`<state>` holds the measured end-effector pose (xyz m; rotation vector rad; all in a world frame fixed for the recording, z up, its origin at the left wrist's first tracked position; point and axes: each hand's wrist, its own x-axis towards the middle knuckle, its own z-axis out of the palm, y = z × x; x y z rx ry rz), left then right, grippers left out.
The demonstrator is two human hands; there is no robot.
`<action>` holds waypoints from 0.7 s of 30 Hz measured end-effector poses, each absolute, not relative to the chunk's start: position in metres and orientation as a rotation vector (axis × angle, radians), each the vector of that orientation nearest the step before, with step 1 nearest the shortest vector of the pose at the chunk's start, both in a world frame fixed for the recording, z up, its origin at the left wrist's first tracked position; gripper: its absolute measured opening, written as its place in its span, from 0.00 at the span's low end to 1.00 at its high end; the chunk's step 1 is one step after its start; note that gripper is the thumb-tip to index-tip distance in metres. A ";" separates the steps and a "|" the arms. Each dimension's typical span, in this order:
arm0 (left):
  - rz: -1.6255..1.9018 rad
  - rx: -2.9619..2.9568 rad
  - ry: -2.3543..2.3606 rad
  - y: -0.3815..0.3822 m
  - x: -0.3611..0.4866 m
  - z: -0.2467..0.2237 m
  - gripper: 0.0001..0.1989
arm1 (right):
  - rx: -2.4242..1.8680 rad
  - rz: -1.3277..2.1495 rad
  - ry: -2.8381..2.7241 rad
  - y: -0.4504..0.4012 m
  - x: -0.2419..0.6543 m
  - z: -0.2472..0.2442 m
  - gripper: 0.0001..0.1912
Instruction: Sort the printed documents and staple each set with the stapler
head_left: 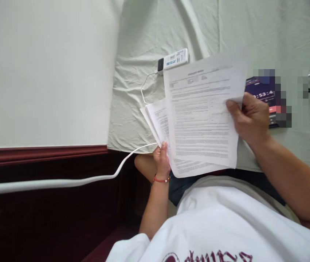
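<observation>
My left hand (161, 160) pinches the lower left edge of a small stack of printed papers (158, 114), thumb on top. A single printed sheet (201, 116) lies in front of that stack and covers much of it. Its right edge is gripped by my right hand (253, 118), with the thumb on the printed face. Dense lines of text and a heading fill the sheet, too small to read. A red bracelet circles my left wrist.
A white power bank (175, 58) with a cable plugged in lies on the pale green cloth (133, 72). Partly behind my right hand is a device with a lit timer screen (261, 87). A white cable (89, 180) runs past my left hand. A dark red edge (42, 154) borders the white surface at left.
</observation>
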<state>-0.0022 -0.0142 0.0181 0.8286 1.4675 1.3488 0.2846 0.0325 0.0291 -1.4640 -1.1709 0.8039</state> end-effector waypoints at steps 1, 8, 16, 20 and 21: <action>1.356 0.821 1.473 -0.014 -0.001 0.018 0.23 | -1.392 0.811 -1.087 0.034 0.285 0.027 0.13; 1.381 0.751 1.495 -0.013 -0.001 0.019 0.23 | -1.185 0.852 -0.817 0.040 0.284 0.027 0.06; 1.402 0.732 1.438 -0.013 -0.004 0.020 0.21 | -1.171 0.908 -0.795 0.040 0.288 0.034 0.05; 1.434 0.781 1.439 -0.013 -0.001 0.019 0.21 | -1.299 0.973 -0.867 0.040 0.288 0.027 0.09; 1.440 0.794 1.440 -0.013 0.000 0.019 0.21 | -1.356 0.966 -0.930 0.040 0.288 0.027 0.10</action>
